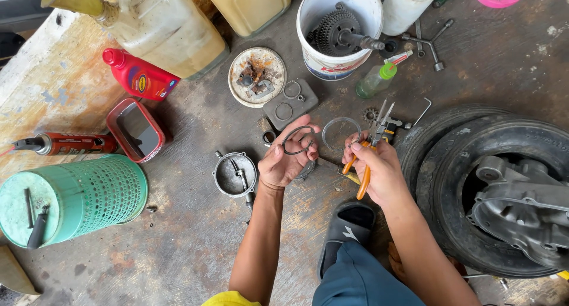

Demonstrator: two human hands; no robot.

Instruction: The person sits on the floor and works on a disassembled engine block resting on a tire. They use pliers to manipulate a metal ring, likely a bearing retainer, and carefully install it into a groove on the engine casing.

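Two hands work over a greasy floor [195, 246].
Left hand [284, 161] grips what looks like a metal ring [296, 140]; right hand [379, 172] clasps orange pliers [370, 155] beside a tyre [450, 181].

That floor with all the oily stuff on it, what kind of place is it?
Most likely a small repair workshop for motorbikes or scooters. A tyre with engine parts lies on the stained floor, a white bucket holds a gear, and the right hand holds orange-handled pliers.
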